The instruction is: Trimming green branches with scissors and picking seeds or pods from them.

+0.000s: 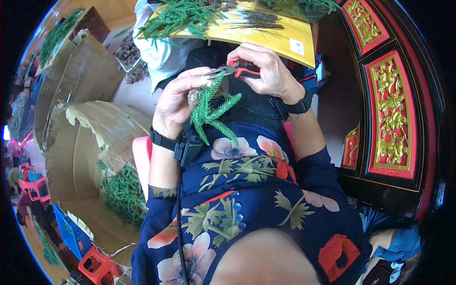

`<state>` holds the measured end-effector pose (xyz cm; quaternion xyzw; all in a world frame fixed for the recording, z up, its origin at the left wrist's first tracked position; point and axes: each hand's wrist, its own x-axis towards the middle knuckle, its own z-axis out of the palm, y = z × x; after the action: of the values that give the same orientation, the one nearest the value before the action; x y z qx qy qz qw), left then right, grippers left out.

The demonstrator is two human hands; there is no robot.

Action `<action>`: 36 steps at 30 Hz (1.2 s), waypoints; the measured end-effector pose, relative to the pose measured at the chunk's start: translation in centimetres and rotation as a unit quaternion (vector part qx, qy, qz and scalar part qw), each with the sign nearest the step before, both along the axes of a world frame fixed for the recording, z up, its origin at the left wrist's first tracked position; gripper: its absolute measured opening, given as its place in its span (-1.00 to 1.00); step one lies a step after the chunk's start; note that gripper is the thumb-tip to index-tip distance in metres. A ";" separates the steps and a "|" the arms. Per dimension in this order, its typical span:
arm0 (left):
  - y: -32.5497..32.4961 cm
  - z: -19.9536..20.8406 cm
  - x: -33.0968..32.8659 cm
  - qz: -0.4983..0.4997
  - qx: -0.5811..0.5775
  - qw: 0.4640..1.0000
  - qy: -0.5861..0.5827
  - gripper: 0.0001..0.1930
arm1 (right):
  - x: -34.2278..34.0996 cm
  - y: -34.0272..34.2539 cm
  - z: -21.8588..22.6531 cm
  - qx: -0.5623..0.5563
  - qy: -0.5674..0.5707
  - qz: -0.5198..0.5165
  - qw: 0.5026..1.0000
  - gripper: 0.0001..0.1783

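Note:
My left hand (175,99) pinches a green artificial pine sprig (209,111) whose several needled branches hang down over my lap. A small brownish, pinecone-like piece (193,97) shows beside the sprig, against my left fingers. In my right hand (271,71) is a pair of pliers (247,71) with red and black handles. The metal jaws point left and reach my left fingertips at the top of the sprig. Whether they grip a wire there is too small to tell.
Ahead, a yellow board (300,40) bears green sprigs (183,19) and thin dark stems (260,23). At left, an open cardboard box (76,156) holds more greenery (122,194). A wire basket of brown pinecones (129,54) lies beyond it. A carved red-and-gold panel (392,114) stands at right.

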<state>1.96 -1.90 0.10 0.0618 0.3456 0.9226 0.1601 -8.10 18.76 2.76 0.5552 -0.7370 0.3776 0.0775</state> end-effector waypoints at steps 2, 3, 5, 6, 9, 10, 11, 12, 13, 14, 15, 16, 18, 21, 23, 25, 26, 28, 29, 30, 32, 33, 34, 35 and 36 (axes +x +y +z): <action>0.0 0.2 0.1 0.046 -0.038 0.998 0.007 -0.80 | 0.2 0.1 0.1 0.014 -0.018 -0.006 1.000 -0.72; 0.2 0.5 0.1 0.090 -0.075 0.993 0.015 -0.83 | 0.2 0.1 -0.1 0.013 -0.020 -0.018 1.000 -0.75; 0.6 1.0 0.0 0.132 -0.112 0.985 0.024 -0.86 | 0.3 0.2 -0.2 0.011 -0.025 -0.041 0.999 -0.80; 0.8 1.3 0.0 0.188 -0.197 0.962 0.026 -0.87 | 0.4 0.3 -0.2 0.011 -0.023 -0.043 0.999 -0.80; 1.5 1.7 0.2 0.297 -0.361 0.883 0.032 -0.89 | 1.0 0.2 0.2 0.095 -0.060 -0.138 0.984 -0.82; 1.7 1.5 0.2 0.331 -0.364 0.869 0.049 -0.90 | 1.2 0.0 0.3 0.094 -0.059 -0.138 0.984 -0.82; 1.9 1.3 0.3 0.365 -0.367 0.853 0.066 -0.91 | 1.4 -0.1 0.4 0.094 -0.057 -0.142 0.984 -0.82; 2.0 1.3 0.3 0.398 -0.369 0.836 0.083 -0.92 | 1.5 -0.2 0.6 0.094 -0.055 -0.146 0.983 -0.81; 2.2 1.4 0.3 0.396 -0.369 0.837 0.085 -0.92 | 1.6 -0.2 0.6 0.094 -0.055 -0.153 0.982 -0.80; 2.3 1.7 0.4 0.389 -0.359 0.845 0.079 -0.92 | 1.5 -0.1 0.6 0.093 -0.054 -0.156 0.982 -0.80; 2.3 2.0 0.4 0.382 -0.349 0.853 0.073 -0.93 | 1.4 0.0 0.8 0.082 -0.042 -0.149 0.985 -0.79; 2.4 2.1 0.5 0.375 -0.338 0.860 0.068 -0.93 | 1.3 0.1 0.9 0.071 -0.030 -0.142 0.987 -0.77; 2.1 2.3 0.5 0.347 -0.313 0.882 0.063 -0.92 | 1.1 0.2 1.1 0.059 -0.015 -0.137 0.989 -0.76; 1.5 2.9 0.9 0.290 -0.260 0.920 0.053 -0.92 | 0.7 0.1 1.2 0.003 0.015 -0.086 0.996 -0.71; 1.4 3.5 1.3 0.256 -0.224 0.939 0.054 -0.91 | 0.6 -0.1 2.0 -0.008 0.044 -0.075 0.996 -0.70; 1.2 3.8 1.4 0.239 -0.202 0.948 0.058 -0.90 | 0.5 -0.3 3.0 -0.030 0.096 -0.048 0.994 -0.66; 1.1 3.8 1.4 0.222 -0.178 0.957 0.061 -0.89 | 0.4 -0.3 3.4 -0.028 0.100 -0.048 0.993 -0.66; 0.8 3.9 1.5 0.189 -0.129 0.971 0.067 -0.87 | 0.2 -0.5 4.4 -0.035 0.174 -0.044 0.983 -0.64; 0.5 3.9 1.6 0.193 -0.125 0.971 0.070 -0.87 | 0.3 -0.7 4.9 -0.039 0.211 -0.040 0.976 -0.63; 0.2 3.8 1.6 0.155 -0.094 0.982 0.060 -0.87 | 0.4 -0.8 5.4 -0.037 0.215 -0.036 0.975 -0.63; -0.4 3.7 1.7 0.078 -0.030 0.996 0.041 -0.87 | 0.6 -1.2 6.3 -0.022 0.222 -0.029 0.974 -0.64; -0.5 3.6 1.5 0.081 -0.025 0.995 0.045 -0.87 | 0.6 -1.3 6.5 -0.014 0.226 -0.027 0.974 -0.64; -0.5 3.5 1.3 0.034 0.016 0.998 0.049 -0.87 | 0.6 -1.3 6.8 -0.011 0.230 -0.023 0.973 -0.64; -0.6 3.5 1.2 -0.013 0.056 0.997 0.054 -0.87 | 0.5 -1.3 7.0 -0.007 0.233 -0.022 0.972 -0.65; -0.6 3.4 1.2 -0.060 0.096 0.992 0.060 -0.87 | 0.4 -1.3 7.2 -0.004 0.236 -0.021 0.971 -0.66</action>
<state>3.12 -2.46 3.54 0.1522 0.2602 0.9348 0.1876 -7.70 17.49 9.96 0.6126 -0.7078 0.2369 0.2599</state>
